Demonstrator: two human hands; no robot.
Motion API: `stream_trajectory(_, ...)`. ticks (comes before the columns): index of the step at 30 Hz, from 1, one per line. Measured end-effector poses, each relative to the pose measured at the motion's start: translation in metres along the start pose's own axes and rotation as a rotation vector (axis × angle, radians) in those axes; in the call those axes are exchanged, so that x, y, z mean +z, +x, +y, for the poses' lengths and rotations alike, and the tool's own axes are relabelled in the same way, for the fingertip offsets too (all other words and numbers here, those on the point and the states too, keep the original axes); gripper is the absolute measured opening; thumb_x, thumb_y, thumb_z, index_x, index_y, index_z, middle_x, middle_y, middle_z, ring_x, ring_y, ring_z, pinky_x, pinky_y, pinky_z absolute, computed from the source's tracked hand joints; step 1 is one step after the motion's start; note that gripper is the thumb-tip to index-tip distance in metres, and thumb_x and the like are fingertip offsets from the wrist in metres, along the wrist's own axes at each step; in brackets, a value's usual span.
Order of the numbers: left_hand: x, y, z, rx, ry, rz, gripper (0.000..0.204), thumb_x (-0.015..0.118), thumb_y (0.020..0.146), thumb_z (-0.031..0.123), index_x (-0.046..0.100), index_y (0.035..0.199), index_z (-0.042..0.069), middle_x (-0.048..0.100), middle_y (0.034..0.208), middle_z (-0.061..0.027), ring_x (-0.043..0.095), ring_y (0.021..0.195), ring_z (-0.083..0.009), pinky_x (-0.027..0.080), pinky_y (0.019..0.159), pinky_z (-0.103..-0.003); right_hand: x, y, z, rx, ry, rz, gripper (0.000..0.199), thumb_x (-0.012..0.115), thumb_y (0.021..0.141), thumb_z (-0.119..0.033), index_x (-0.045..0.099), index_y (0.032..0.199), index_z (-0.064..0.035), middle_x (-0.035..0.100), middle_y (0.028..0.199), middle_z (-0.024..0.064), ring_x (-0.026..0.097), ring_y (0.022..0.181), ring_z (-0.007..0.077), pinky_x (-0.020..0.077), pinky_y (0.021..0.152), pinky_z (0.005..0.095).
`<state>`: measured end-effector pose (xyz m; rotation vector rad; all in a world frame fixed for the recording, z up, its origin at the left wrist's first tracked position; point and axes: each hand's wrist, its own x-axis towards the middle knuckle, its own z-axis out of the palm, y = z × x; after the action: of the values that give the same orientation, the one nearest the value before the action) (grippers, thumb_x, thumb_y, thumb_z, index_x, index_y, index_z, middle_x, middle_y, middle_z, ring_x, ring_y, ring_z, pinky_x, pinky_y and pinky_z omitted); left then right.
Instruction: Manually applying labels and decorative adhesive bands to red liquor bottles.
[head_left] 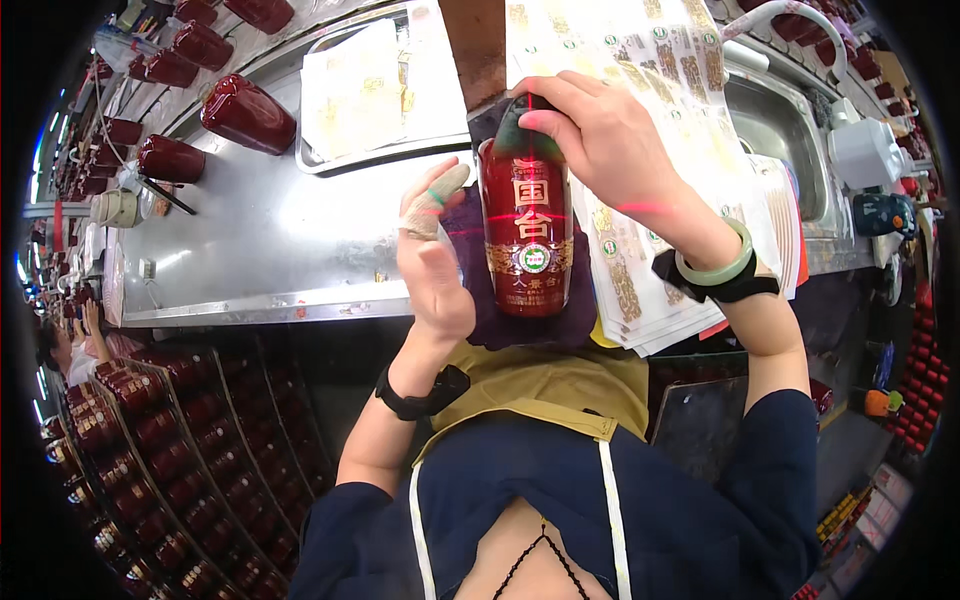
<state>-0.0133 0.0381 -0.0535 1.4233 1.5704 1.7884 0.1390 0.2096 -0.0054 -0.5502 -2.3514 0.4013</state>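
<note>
A dark red bottle [526, 240] with gold and white markings lies on a dark purple cloth [470, 270], its base toward me. Thumb and fingers of my right hand [610, 130] grip a dark green rounded piece [517, 138] over the bottle's far end; I cannot make out its exact kind, and it hides the bottle's neck. To the left of the bottle, my left hand [435, 265] is raised with its fingers stretched out, holding nothing. Pale finger cots cover some of its fingertips. Red light lines cross the bottle and both arms.
Sheets of printed labels [640, 180] lie right of the bottle, beside a sink [775, 125]. A metal tray [318, 165] with more sheets stands at the back left. Red bottles [250, 113] stand on the left, with racks of bottles [190, 440] below. A co-worker [80, 355] is at far left.
</note>
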Motion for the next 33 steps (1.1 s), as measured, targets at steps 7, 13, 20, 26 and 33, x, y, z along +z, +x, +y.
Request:
stream_trajectory(7, 0.007, 0.014, 0.005, -0.06, 0.048, -0.183, 0.105, 0.026, 0.097, 0.083, 0.053, 0.142, -0.008, 0.051, 0.146, -0.0205, 0.054, 0.132, -0.0306, 0.041, 0.112, -0.045, -0.004, 0.015, 0.001, 0.026, -0.154, 0.015, 0.021, 0.071, 0.092, -0.024, 0.072, 0.108, -0.0111, 0.07, 0.086, 0.0074, 0.069, 0.08, 0.0308, 0.0545, 0.07, 0.0413)
stream_trajectory(13, 0.008, 0.035, 0.014, 0.222, 0.573, -0.317, 0.075, 0.07, 0.085, 0.062, 0.064, 0.141, 0.012, 0.049, 0.136, -0.0241, 0.052, 0.117, -0.0406, 0.046, 0.101, -0.049, 0.0, 0.01, 0.01, 0.06, -0.135, 0.063, 0.017, 0.072, 0.09, -0.024, 0.073, 0.101, -0.0113, 0.07, 0.085, 0.0062, 0.07, 0.08, 0.0296, 0.054, 0.069, 0.0416)
stream_trajectory(20, -0.01, 0.018, 0.003, 0.045, 0.119, -0.16, 0.075, 0.044, 0.105, 0.056, 0.063, 0.129, -0.012, 0.057, 0.138, -0.0272, 0.061, 0.121, -0.0393, 0.048, 0.104, -0.044, -0.014, -0.009, -0.022, -0.349, -0.244, 0.086, 0.015, 0.071, 0.076, -0.015, 0.071, 0.091, -0.0161, 0.069, 0.09, -0.0043, 0.06, 0.084, 0.0168, 0.0486, 0.078, 0.0338)
stream_trajectory(26, -0.014, 0.006, -0.001, -0.105, 0.125, -0.038, 0.103, 0.015, 0.102, 0.076, 0.055, 0.141, -0.01, 0.058, 0.139, -0.0249, 0.056, 0.129, -0.0354, 0.045, 0.107, -0.044, -0.014, -0.012, -0.059, -0.41, 0.004, -0.256, 0.015, 0.075, 0.08, -0.017, 0.072, 0.094, -0.0139, 0.068, 0.087, -0.001, 0.06, 0.078, 0.018, 0.0481, 0.079, 0.0337)
stream_trajectory(33, -0.017, -0.014, 0.008, -0.141, -0.004, -0.082, 0.115, 0.021, 0.092, 0.089, 0.049, 0.148, -0.008, 0.057, 0.141, -0.0257, 0.056, 0.132, -0.0335, 0.044, 0.109, -0.043, -0.018, -0.018, -0.043, -0.384, -0.149, 0.085, 0.016, 0.074, 0.083, -0.01, 0.076, 0.097, -0.0167, 0.075, 0.098, -0.0038, 0.06, 0.079, 0.0164, 0.0458, 0.081, 0.0343)
